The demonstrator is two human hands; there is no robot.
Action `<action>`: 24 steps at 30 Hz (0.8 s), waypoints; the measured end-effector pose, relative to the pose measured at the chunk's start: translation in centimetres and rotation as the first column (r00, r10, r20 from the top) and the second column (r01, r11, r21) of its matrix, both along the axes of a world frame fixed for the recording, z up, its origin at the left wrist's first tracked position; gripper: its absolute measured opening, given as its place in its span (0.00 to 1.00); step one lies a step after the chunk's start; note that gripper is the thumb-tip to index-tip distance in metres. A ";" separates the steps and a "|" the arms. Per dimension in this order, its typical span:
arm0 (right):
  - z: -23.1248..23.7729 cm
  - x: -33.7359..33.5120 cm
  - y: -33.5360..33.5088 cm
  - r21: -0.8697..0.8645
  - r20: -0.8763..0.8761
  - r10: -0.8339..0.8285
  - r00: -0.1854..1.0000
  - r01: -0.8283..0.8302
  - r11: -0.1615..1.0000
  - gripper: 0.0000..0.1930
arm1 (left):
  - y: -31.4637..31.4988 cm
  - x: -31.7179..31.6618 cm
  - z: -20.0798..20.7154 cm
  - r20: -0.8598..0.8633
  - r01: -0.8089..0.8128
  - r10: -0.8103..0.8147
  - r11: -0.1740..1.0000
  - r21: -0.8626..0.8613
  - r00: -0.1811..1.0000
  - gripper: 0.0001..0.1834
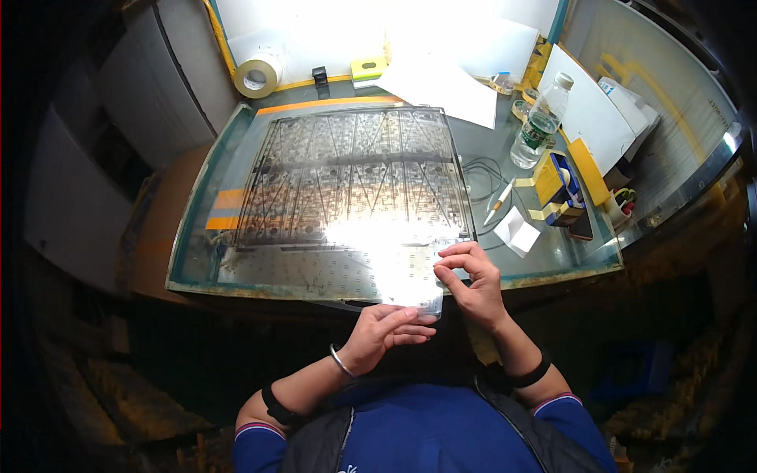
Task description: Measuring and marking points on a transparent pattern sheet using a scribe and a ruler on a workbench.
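A clear film sheet (428, 303) with rows of small dark marks lies along the table's near edge, its near right corner sticking out over the edge. My left hand (384, 333) grips that corner, thumb on top and fingers underneath. Beside the sheet's right edge, my right hand (475, 285) has its thumb and index finger drawn together in a pinch. Whatever sits between those fingertips is too small to make out. Beyond both hands lies a large dark-patterned transparent panel (347, 169). Strong glare washes out the middle of the sheet and the panel's near edge.
On the right stand a water bottle (539, 130) and a blue-yellow tape dispenser (558, 189). Near them lie a white-and-tan pen-like tool (499, 202) with a dark cable and a folded white paper (517, 232). A tape roll (258, 76) and white paper (449, 91) are at the back.
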State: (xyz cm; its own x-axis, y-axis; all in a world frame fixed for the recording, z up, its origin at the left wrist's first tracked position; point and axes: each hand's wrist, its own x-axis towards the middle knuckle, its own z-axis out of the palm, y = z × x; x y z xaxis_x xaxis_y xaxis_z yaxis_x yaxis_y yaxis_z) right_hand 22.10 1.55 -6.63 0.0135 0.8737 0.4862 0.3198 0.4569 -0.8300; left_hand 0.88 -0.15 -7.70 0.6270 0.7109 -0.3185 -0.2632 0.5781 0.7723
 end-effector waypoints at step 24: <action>0.1 0.6 -0.3 0.151 0.221 0.121 0.968 -0.157 0.976 0.15 | 1.3 -0.1 1.1 0.087 -0.108 0.099 0.988 0.110 0.991 0.21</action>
State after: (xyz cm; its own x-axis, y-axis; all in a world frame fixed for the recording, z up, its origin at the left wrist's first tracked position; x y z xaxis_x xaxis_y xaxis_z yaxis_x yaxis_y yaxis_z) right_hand 22.70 1.22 -6.55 -0.2198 0.7663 0.6037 0.4019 0.6350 -0.6597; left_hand 0.79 1.11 -6.56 0.5685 0.8022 -0.1824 -0.3818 0.4536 0.8052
